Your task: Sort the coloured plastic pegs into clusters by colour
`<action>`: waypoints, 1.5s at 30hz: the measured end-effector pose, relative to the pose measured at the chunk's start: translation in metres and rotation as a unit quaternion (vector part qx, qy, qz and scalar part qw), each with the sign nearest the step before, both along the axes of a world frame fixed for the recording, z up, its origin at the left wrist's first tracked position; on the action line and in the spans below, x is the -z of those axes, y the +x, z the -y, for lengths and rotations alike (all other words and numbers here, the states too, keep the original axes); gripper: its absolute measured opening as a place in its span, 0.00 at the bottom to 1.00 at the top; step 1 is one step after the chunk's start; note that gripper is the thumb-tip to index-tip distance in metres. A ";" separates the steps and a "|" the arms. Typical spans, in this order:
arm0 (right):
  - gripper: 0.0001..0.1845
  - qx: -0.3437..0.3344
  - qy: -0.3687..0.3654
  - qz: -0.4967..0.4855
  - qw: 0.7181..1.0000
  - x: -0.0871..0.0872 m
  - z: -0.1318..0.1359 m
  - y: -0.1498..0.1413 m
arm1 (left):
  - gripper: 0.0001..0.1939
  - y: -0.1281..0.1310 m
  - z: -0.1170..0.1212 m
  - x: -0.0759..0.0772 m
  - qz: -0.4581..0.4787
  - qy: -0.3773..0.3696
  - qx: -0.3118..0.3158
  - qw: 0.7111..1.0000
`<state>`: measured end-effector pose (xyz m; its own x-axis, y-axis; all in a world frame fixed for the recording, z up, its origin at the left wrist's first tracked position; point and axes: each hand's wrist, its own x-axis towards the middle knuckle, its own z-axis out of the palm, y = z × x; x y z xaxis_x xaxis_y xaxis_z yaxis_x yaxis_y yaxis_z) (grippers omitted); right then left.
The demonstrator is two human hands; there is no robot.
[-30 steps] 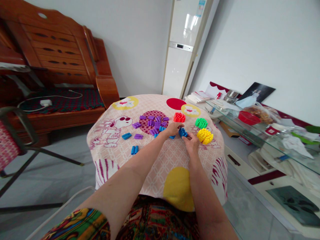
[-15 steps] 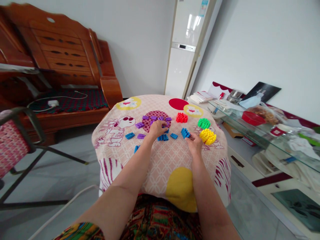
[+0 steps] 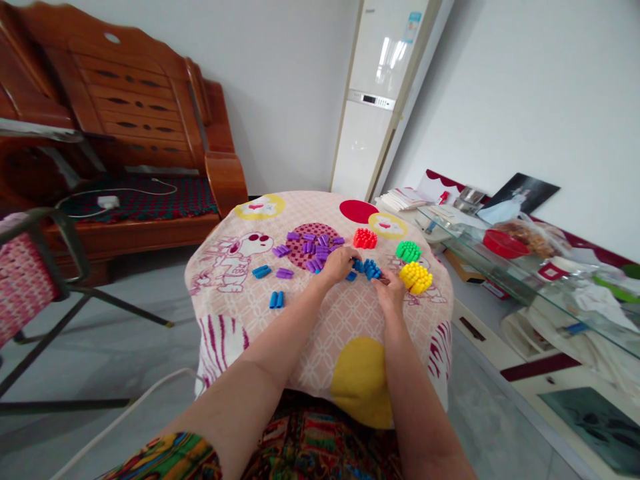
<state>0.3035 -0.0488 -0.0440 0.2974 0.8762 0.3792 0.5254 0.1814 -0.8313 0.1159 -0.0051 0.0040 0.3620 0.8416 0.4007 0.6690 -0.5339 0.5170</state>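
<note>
My right hand [image 3: 390,287] grips a cluster of joined blue plastic building blocks [image 3: 371,269] above the right half of the cloth. Close by on its left, my left hand [image 3: 341,264] pinches a small blue block [image 3: 357,265], held right beside the cluster; whether the two touch I cannot tell. Under the left fingers lies another blue block [image 3: 351,276]. Purple blocks [image 3: 323,252] are scattered around the middle of the table, partly behind my left hand. Two loose blue pieces, one farther off [image 3: 261,272] and one nearer [image 3: 277,299], rest at the left.
Red [image 3: 365,238], green [image 3: 409,251] and yellow [image 3: 416,277] block clusters stand at the table's right. A patterned cloth [image 3: 310,333] covers the round table. A glass-topped cabinet [image 3: 530,267] with clutter is at the right, a wooden bench [image 3: 135,107] and a pink chair [image 3: 25,280] at the left.
My left hand has moved right from the middle pile to the blue cluster, bringing a blue block. My right hand stays nearly in place with the cluster. More purple blocks show now.
</note>
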 end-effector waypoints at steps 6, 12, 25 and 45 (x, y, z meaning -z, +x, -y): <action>0.20 -0.001 -0.001 0.007 1.000 0.001 -0.001 0.002 | 0.21 0.021 -0.003 0.005 -0.014 -0.014 0.014 1.000; 0.22 -0.011 -0.007 -0.010 1.000 0.003 -0.001 0.001 | 0.26 0.004 0.001 0.008 0.060 -0.012 -0.036 0.997; 0.20 -0.004 -0.001 -0.011 1.000 -0.001 0.002 -0.002 | 0.12 -0.014 0.016 0.011 -0.134 -0.021 -0.003 0.991; 0.22 0.001 -0.001 -0.031 1.000 -0.001 0.001 -0.001 | 0.07 0.002 0.028 0.003 -0.014 0.002 0.048 0.999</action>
